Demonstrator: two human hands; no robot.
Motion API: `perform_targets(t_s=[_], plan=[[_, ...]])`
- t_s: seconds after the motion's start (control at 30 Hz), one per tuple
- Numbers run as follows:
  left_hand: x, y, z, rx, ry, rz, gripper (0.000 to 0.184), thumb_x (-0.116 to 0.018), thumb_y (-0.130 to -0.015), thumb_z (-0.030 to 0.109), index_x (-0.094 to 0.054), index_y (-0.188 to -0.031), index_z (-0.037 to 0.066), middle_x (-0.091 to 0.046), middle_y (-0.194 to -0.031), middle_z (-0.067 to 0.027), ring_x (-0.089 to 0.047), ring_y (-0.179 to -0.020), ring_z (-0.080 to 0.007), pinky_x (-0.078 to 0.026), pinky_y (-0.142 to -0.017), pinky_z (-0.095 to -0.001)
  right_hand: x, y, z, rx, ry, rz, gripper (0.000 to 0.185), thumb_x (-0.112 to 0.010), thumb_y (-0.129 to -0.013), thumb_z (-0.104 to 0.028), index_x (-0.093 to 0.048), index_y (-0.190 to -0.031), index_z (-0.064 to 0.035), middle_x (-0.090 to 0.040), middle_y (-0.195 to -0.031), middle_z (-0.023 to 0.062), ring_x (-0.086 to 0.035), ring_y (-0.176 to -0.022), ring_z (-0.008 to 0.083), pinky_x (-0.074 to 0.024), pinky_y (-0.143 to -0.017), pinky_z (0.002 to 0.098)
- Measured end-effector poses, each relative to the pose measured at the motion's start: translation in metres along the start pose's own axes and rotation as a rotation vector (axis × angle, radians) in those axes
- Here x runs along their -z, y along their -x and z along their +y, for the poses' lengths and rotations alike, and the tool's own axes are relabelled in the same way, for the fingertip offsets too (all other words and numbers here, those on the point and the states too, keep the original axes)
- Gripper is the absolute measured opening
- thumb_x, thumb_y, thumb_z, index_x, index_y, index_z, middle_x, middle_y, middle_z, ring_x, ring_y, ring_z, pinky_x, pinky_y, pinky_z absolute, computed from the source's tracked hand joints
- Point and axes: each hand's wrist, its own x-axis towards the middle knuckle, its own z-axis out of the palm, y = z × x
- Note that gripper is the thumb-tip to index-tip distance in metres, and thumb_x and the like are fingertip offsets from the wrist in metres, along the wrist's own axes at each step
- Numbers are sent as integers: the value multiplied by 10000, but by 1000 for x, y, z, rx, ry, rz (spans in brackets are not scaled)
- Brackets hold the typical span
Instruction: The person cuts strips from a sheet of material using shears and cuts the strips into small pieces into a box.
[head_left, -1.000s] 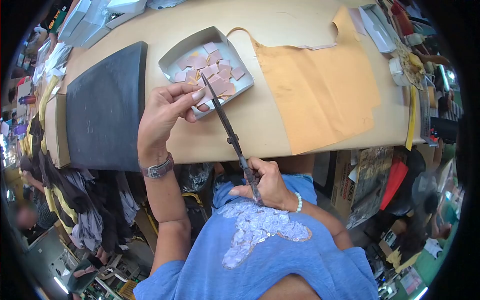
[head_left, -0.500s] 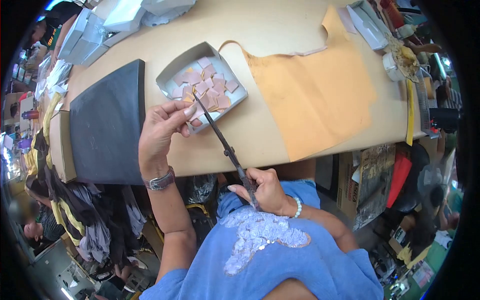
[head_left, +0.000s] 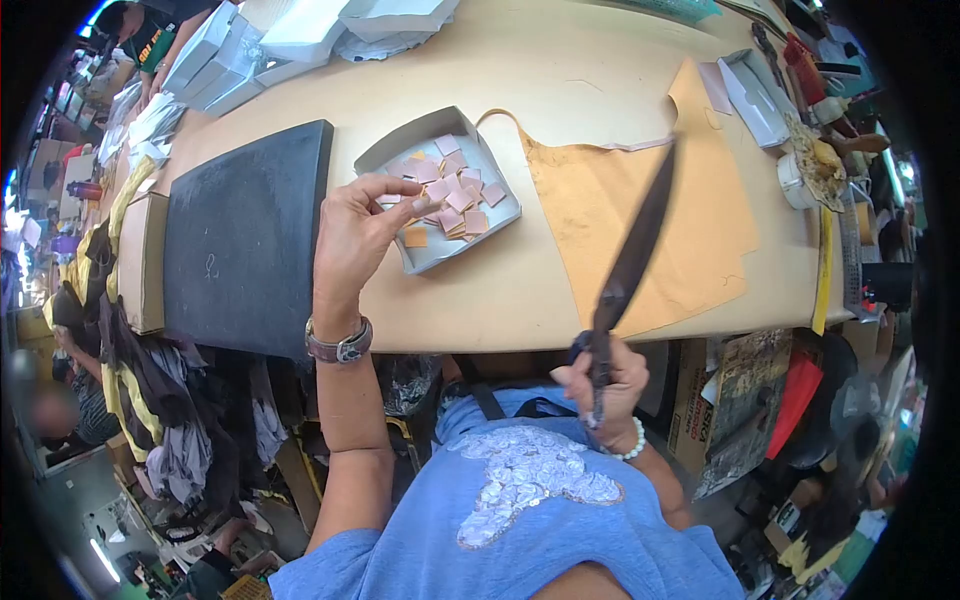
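My left hand is over the left side of a white box, thumb and fingertips pinched together; whatever is between them is too small to make out. Inside the box lie several small pink and orange square pieces. My right hand is wrapped round the handles of large dark scissors, whose blades point up and away over the orange sheet. That sheet lies flat on the table to the right of the box, with a thin strip curling off its upper left corner.
A black board and a cardboard box are at the table's left. White boxes stand at the far left. A white tub and a white tray are at the right. A person is at the far left corner.
The scissors have swung away from the left hand to the right, over the orange sheet, with my right hand. The pink piece held before no longer shows clearly at my left fingertips. The view has shifted.
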Motion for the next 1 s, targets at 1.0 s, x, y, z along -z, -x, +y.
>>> perform_targets(t_s=[1.0], plan=[[-131, -57, 16, -249, -425, 323, 346, -676, -705, 298, -597, -834, -14, -598, -830, -140, -587, -752, -283, -452, -667, -355, 70, 27, 1, -613, -588, -254, 297, -619, -807, -230, -454, -652, -37, -450, -527, 14, -432, -416, 68, -336, -383, 187]])
